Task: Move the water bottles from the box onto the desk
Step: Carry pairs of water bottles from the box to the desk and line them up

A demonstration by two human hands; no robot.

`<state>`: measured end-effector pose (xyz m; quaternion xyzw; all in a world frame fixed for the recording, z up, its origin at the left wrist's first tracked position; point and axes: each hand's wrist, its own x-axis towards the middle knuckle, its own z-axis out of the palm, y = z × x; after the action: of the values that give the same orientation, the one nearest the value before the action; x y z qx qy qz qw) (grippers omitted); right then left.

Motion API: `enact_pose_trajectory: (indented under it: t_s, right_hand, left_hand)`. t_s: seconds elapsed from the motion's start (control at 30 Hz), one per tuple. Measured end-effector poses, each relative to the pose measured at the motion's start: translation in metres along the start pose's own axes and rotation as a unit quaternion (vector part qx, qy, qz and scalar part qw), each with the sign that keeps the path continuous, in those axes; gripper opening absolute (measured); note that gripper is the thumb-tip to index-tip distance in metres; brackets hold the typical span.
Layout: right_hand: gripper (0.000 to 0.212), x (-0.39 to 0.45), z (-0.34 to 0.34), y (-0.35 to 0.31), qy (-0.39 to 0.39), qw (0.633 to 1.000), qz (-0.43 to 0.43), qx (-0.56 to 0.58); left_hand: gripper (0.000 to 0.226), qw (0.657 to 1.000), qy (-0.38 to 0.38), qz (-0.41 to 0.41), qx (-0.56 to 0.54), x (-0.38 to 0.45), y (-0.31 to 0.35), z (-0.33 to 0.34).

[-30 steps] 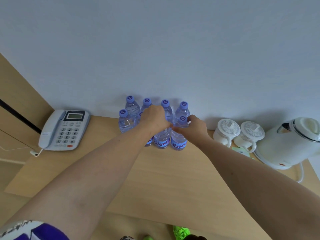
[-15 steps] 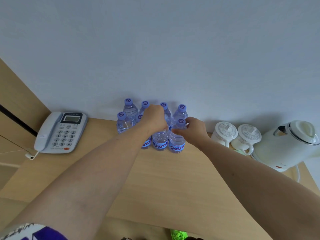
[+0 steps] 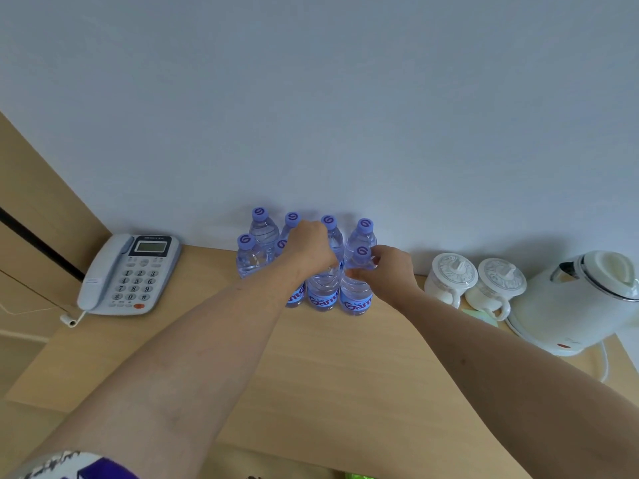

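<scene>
Presently observed: left hand (image 3: 311, 248) curled over the top of a front-row water bottle (image 3: 323, 292), cap hidden beneath the palm. Right hand (image 3: 389, 271) pinching the neck of the adjoining front bottle (image 3: 356, 292), just below its purple cap (image 3: 362, 251), fingers curled round it. Both bottles upright on the wooden desk (image 3: 328, 368), bases down, touching each other. Further bottles (image 3: 264, 229) clustered directly behind and to the left, against the wall (image 3: 311, 98). Compared with half a second ago: grips and bottle positions unchanged; only the viewpoint shifted slightly. Noted on the desk: grey telephone (image 3: 128, 274) well to the left; two white lidded cups (image 3: 475, 285) and a white electric kettle (image 3: 581, 302) to the right. Plain pale wall behind, wood panelling (image 3: 31, 202) at left.
</scene>
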<state>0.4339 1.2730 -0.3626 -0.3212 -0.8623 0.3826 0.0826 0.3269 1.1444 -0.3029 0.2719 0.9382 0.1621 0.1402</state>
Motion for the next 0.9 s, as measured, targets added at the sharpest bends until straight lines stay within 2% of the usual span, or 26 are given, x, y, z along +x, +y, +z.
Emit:
enact_pose_trajectory:
  t_s: [0.27, 0.37, 0.47, 0.57, 0.7, 0.9]
  right_hand:
    - [0.065, -0.011, -0.007, -0.008, -0.030, 0.997, -0.001, -0.075]
    - [0.066, -0.024, -0.019, -0.017, 0.014, 0.998, 0.013, -0.065]
    - [0.069, -0.048, -0.035, -0.022, 0.063, 0.994, 0.030, -0.081]
    - [0.072, -0.087, -0.055, -0.017, 0.100, 0.989, 0.062, -0.093]
    - [0.074, -0.148, -0.093, 0.004, 0.149, 0.974, 0.112, -0.129]
    - [0.073, -0.260, -0.164, 0.066, 0.248, 0.933, 0.212, -0.152]
  left_hand:
    - [0.023, 0.998, -0.007, 0.049, 0.047, -0.007, -0.002, -0.001]
    - [0.022, 0.992, 0.055, 0.104, 0.049, -0.011, -0.002, -0.012]
    - [0.032, 0.981, 0.090, 0.161, 0.056, -0.018, 0.007, -0.020]
    - [0.036, 0.973, 0.083, 0.207, 0.060, -0.036, 0.023, -0.012]
    - [0.057, 0.954, 0.056, 0.287, 0.062, -0.070, 0.069, 0.009]
    - [0.061, 0.901, 0.011, 0.428, 0.069, -0.150, 0.174, 0.058]
